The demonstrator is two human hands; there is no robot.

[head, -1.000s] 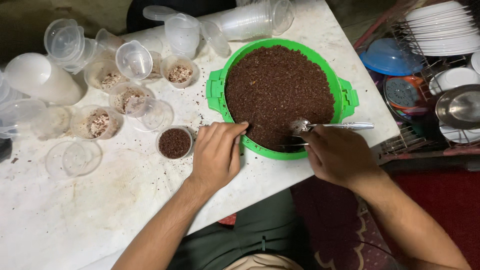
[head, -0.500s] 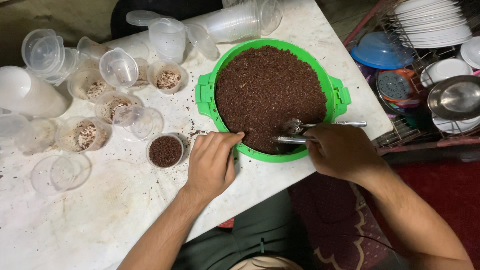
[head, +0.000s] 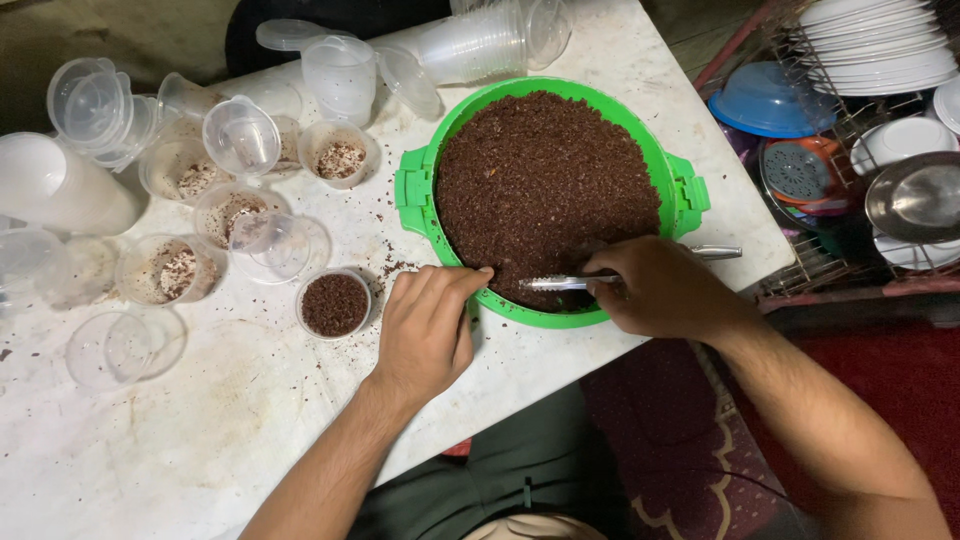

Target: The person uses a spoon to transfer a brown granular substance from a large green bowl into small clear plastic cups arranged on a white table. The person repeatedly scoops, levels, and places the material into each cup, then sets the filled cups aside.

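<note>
Left hand (head: 428,330) rests flat, fingers loose, on the green bowl (head: 420,190) rim; right hand (head: 655,290) pinches a spoon (head: 560,283) over the brown mix (head: 545,180).

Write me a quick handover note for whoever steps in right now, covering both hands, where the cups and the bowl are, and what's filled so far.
Left hand: palm down on the white table, fingertips at the near rim of the green bowl, holding nothing.
Right hand: closed on a metal scoop lying over the bowl's near edge.
The bowl is heaped with dark brown crumbly mix.
Done: one small clear cup, just left of the left hand, is full of the mix.
Left: several other cups further left hold only a little pale and brown filling; empty cups and lids are stacked at the table's far edge.
</note>
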